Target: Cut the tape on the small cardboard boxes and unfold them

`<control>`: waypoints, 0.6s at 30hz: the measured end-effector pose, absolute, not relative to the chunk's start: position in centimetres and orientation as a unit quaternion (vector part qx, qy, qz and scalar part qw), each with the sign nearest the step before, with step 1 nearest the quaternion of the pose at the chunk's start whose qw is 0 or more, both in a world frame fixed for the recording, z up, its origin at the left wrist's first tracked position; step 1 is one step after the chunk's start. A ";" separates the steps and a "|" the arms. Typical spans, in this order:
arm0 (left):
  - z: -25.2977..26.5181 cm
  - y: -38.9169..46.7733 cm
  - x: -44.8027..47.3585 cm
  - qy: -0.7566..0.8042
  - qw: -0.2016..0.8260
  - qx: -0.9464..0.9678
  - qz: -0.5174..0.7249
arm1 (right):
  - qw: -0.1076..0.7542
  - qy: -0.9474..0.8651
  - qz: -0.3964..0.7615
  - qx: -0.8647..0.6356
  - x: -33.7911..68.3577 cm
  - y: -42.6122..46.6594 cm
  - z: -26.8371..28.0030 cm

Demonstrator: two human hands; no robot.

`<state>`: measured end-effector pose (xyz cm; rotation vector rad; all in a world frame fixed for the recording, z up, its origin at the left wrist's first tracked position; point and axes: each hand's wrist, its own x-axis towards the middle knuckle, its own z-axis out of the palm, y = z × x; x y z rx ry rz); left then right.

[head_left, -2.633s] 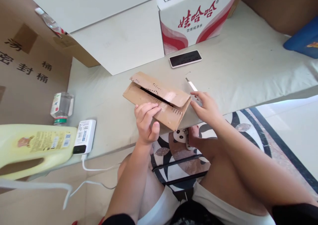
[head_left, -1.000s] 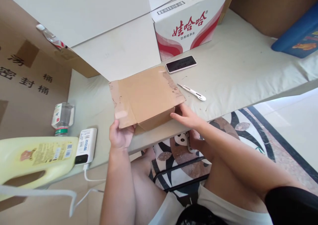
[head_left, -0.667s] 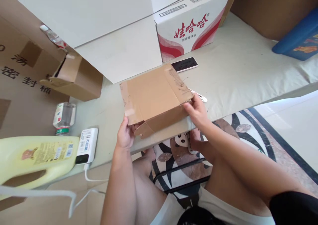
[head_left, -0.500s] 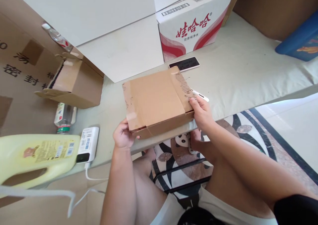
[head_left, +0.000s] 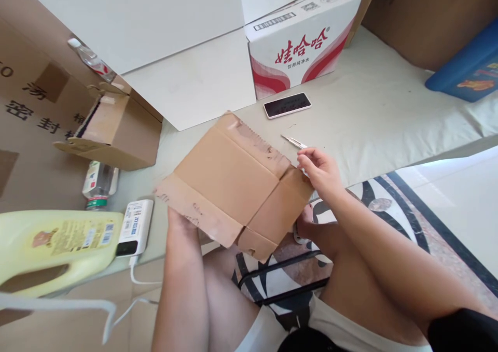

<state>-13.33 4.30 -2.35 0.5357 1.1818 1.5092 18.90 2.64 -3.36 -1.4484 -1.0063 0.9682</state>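
What I can't see
The cardboard hides the fingers of the left hand from me; the right hand covers the knife's rear; edges crop the yellow jug and blue container.

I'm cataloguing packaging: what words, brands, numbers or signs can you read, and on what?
"娃哈哈®": front of the white-and-red carton.
"饮用纯净水": same carton, below the brand.
"汤": large brown box at left.
"密封": same box; neighbouring characters are partly hidden.
Barcode and QR code: carton's top.
Too small or blurred: print on the yellow jug, white device, green-capped bottle, small bottle.
Cardboard box at centre: no readable words.
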 end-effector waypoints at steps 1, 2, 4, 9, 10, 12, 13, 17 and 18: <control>-2.0 4.3 -13.3 0.496 0.539 0.212 0.647 | 0.537 -0.408 0.400 -0.620 19.0 2.8 -3.4; -1.5 4.2 -13.2 0.493 0.535 0.199 0.656 | 0.540 -0.395 0.407 -0.622 19.1 2.9 -3.5; -0.8 4.2 -13.1 0.484 0.533 0.180 0.671 | 0.524 -0.374 0.477 -0.599 19.1 2.9 -3.7; 0.0 3.8 -12.5 0.446 0.522 0.169 0.707 | 0.481 -0.304 0.657 -0.495 18.6 2.4 -3.5; 0.0 3.7 -12.4 0.433 0.520 0.176 0.715 | 0.508 -0.286 0.646 -0.493 18.4 2.5 -3.4; -0.1 3.8 -12.3 0.409 0.537 0.193 0.712 | 0.559 -0.259 0.605 -0.504 18.1 2.7 -3.3; -0.2 3.8 -12.3 0.409 0.550 0.194 0.702 | 0.576 -0.250 0.590 -0.507 17.9 2.8 -3.3; -0.4 4.4 -12.5 0.455 0.561 0.124 0.680 | 0.587 -0.252 0.606 -0.475 16.8 2.5 -3.3; -0.4 4.6 -12.7 0.456 0.560 0.106 0.683 | 0.572 -0.261 0.615 -0.475 16.4 2.1 -3.3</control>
